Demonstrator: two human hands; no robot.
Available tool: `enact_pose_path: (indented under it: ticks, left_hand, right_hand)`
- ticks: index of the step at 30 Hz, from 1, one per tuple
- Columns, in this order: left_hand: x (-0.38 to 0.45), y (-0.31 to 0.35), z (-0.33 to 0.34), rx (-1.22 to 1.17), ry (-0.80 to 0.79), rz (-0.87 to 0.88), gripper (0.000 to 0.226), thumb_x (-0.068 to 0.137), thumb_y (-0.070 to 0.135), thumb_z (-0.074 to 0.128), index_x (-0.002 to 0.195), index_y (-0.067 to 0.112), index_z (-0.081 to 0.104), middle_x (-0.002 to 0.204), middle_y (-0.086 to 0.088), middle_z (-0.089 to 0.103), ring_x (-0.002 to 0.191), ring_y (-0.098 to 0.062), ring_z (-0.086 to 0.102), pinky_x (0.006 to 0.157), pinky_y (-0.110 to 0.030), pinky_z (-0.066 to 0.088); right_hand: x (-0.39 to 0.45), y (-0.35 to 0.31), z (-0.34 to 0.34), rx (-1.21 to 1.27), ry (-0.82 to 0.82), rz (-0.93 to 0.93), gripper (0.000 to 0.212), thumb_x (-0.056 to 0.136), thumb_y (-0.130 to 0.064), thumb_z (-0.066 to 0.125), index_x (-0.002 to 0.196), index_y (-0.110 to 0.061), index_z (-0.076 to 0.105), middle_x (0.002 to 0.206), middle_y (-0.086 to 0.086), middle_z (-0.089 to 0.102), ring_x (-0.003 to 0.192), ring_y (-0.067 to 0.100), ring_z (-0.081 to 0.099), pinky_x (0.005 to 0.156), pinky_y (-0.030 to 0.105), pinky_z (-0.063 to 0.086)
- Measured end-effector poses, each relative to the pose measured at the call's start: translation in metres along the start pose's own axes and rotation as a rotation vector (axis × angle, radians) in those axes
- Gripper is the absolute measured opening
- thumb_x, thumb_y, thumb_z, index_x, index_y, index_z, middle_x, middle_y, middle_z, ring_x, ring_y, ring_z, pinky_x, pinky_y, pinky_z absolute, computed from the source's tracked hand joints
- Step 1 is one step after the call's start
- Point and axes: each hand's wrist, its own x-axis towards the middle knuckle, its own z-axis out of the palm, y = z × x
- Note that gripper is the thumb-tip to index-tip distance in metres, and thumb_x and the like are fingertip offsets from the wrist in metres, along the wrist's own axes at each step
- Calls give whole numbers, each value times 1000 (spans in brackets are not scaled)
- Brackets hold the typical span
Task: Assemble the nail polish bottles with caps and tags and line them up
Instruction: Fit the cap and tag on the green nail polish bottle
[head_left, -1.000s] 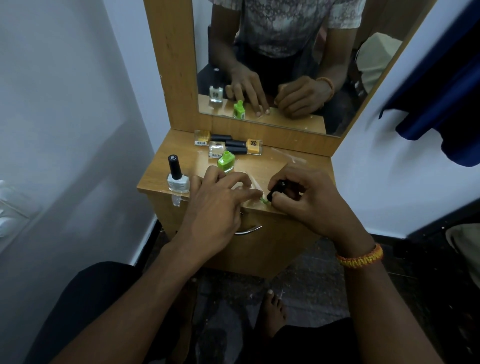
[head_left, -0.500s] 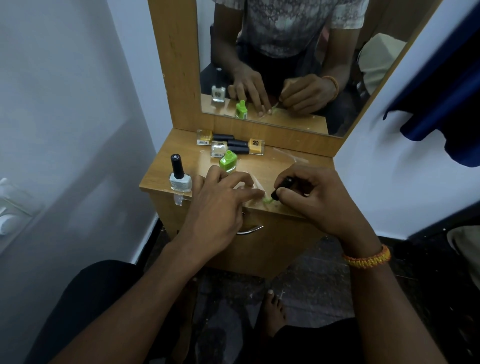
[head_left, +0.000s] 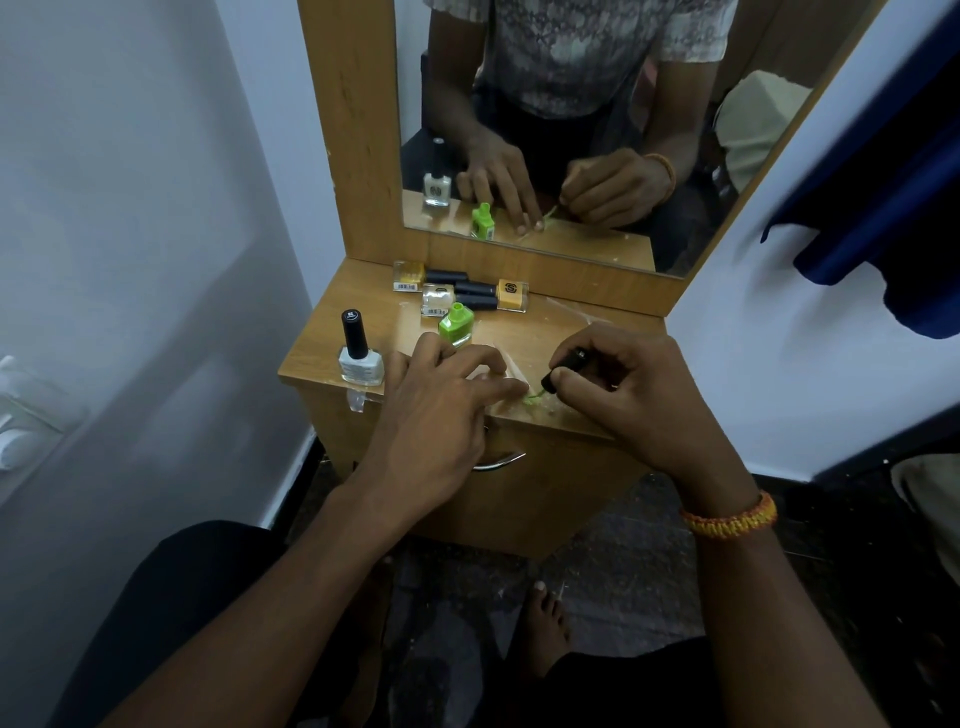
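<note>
The counter (head_left: 358, 291) is matt wood-grain laminate with a curved shiny metal handle (head_left: 501, 461) below. The green bottle (head_left: 456, 326) looks glossy, like glass; the white bottle (head_left: 360, 367) carries a smooth black plastic cap (head_left: 354, 332). A woven thread bracelet (head_left: 730, 518) looks rough.

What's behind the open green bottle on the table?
Behind the green bottle lie three capped bottles on their sides, then the mirror. Whatever sits beneath them is covered.

Dim, soft shadows, warped edges (wide-angle)
</note>
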Motion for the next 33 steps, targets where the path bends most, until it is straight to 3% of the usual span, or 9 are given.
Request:
enact_pose_path:
  ticks: [4, 10, 15, 21, 26, 33]
  left_hand:
    - [0, -1, 0, 11, 5, 3, 54, 89, 25, 35, 129, 48, 65, 136, 20, 53, 114, -17, 36, 86, -33, 18]
    - [0, 0, 0, 6, -2, 3, 54, 89, 26, 35, 128, 49, 63, 136, 20, 53, 115, -17, 35, 87, -35, 21]
    - [0, 0, -2, 7, -15, -3, 55, 89, 27, 34, 130, 48, 63, 137, 21, 52, 114, -16, 35, 88, -36, 22]
    - [-1, -1, -1, -5, -7, -1, 55, 89, 27, 33, 129, 49, 64, 136, 20, 54, 113, -16, 35, 87, -37, 24]
    - [-1, -1, -1, 7, -8, 2, 55, 89, 27, 34, 130, 48, 64, 137, 20, 53, 114, -16, 34, 86, -35, 21]
    - [-1, 1, -2, 6, -3, -2, 54, 90, 28, 34, 130, 49, 63, 137, 21, 54, 114, -16, 34, 85, -35, 21]
  right_hand:
    - [0, 0, 3, -55, -108, 17, 6, 94, -19, 74, 99, -17, 77, 89, -8, 70, 85, 10, 62, 68, 13, 47]
    - [-1, -1, -6, 7, 8, 13, 4, 95, -18, 74, 98, -16, 76, 89, -5, 72, 77, 13, 63, 64, 19, 49]
    - [0, -1, 1, -70, -94, 24, 8, 94, -23, 73, 99, -19, 76, 90, -11, 69, 85, 6, 62, 68, 12, 47]
    - [-1, -3, -5, -5, 8, 31, 7, 95, -22, 73, 98, -16, 76, 87, -5, 71, 75, 12, 62, 62, 19, 48]
    - [-1, -2, 0, -83, -66, 43, 7, 93, -23, 74, 97, -18, 76, 89, -9, 70, 85, 10, 63, 69, 25, 54]
    - [-1, -6, -4, -42, 30, 16, 4, 95, -18, 74, 96, -15, 77, 83, -8, 69, 72, 8, 60, 62, 13, 44]
